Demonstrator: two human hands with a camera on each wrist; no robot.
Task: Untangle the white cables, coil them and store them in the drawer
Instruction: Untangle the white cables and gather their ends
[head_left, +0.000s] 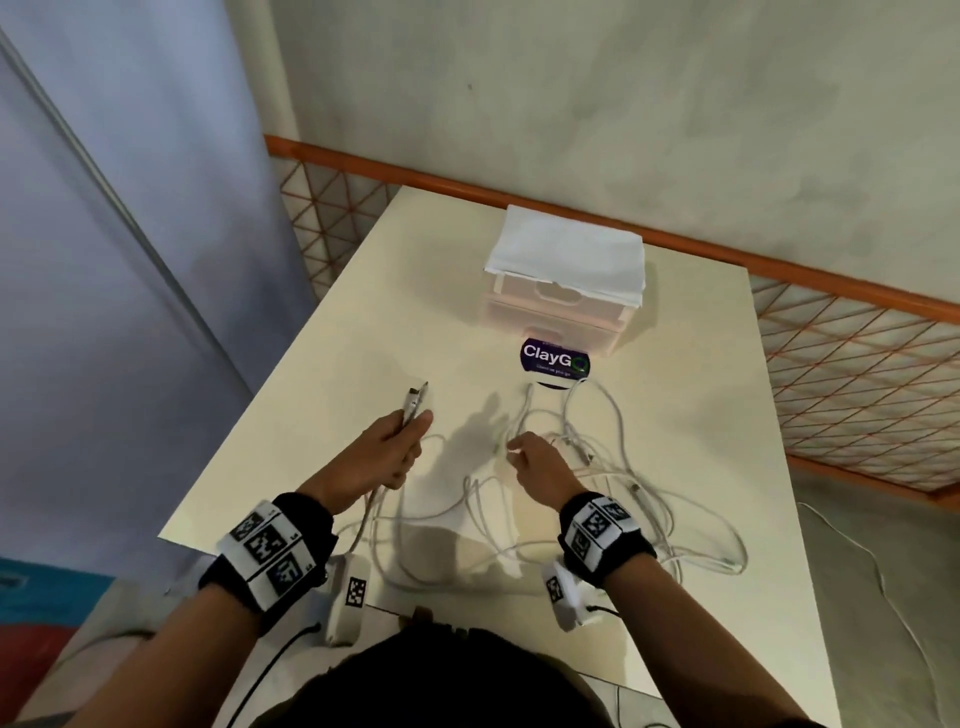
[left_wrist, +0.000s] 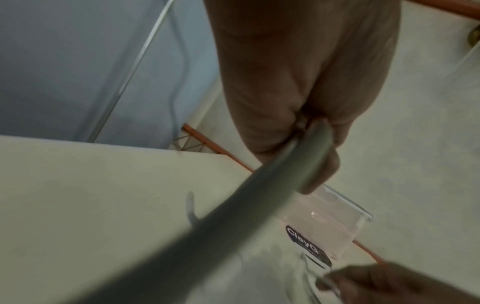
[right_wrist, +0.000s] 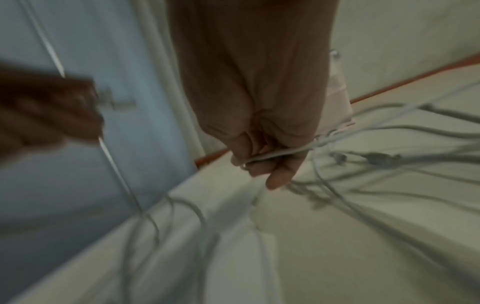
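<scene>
A tangle of white cables (head_left: 597, 499) sprawls over the cream table (head_left: 322, 364) in front of me. My left hand (head_left: 400, 436) grips one white cable near its end, with the metal plug (head_left: 415, 397) sticking out past the fingers; in the left wrist view that cable (left_wrist: 233, 205) runs blurred from the fist. My right hand (head_left: 524, 452) pinches a strand of the tangle, and the right wrist view shows the fingers (right_wrist: 265, 164) curled round that white strand (right_wrist: 275, 155). A small pale drawer unit (head_left: 561, 317) stands at the back of the table, drawers closed.
A folded white cloth (head_left: 566, 249) lies on top of the drawer unit. A dark round "ClayGo" sticker (head_left: 555, 356) sits in front of it. An orange railing with mesh (head_left: 852, 364) runs behind and right of the table. A blue wall (head_left: 104, 260) is left.
</scene>
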